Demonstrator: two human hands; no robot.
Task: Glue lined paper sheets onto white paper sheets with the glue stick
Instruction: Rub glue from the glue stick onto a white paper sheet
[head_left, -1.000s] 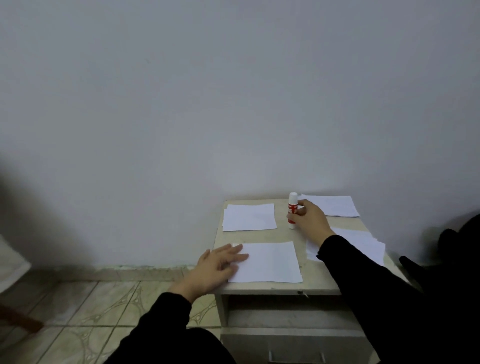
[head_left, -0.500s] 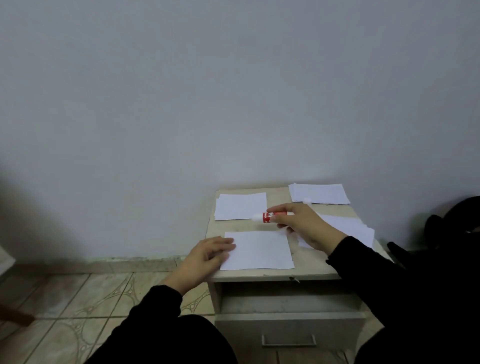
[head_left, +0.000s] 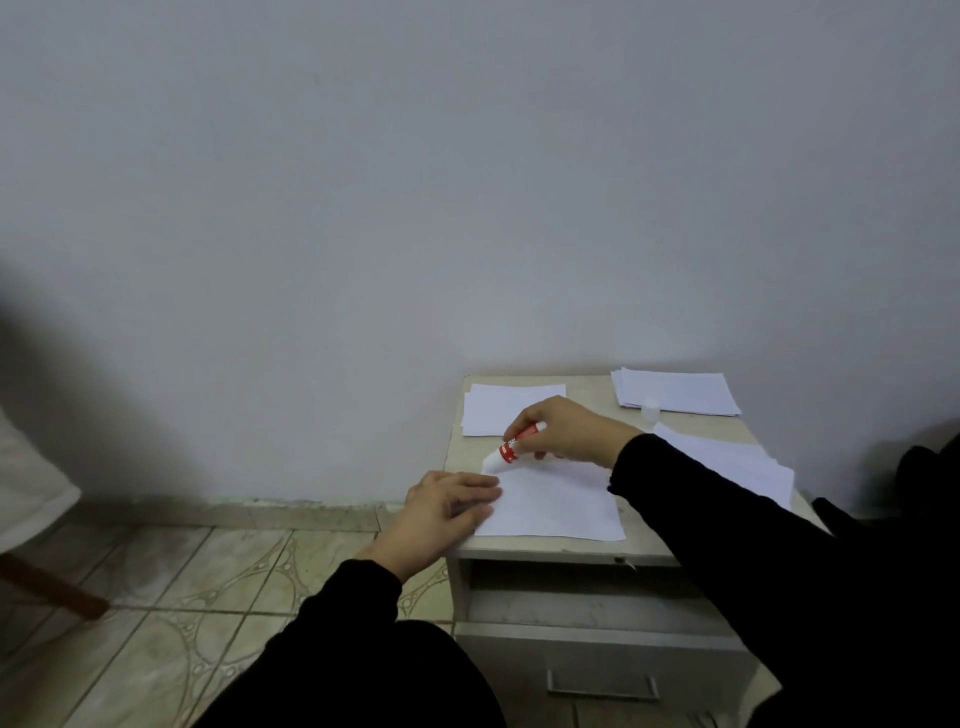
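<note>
A white paper sheet lies at the front of the small bedside table. My right hand grips the red and white glue stick, tilted with its tip down at the sheet's far left corner. My left hand lies flat with its fingers pressing the sheet's left edge. The glue stick's white cap stands near the back. More paper lies around: a stack at the back left, a stack at the back right, and sheets at the right.
The table stands against a plain wall, with a drawer and handle below its top. Patterned floor tiles spread to the left. A dark object sits at the far right, and a brown wooden leg at the far left.
My right hand lifted the glue stick from where it stood at the back, tilted it, and brought its tip down onto the front sheet. My left hand stays on the sheet's left edge.
</note>
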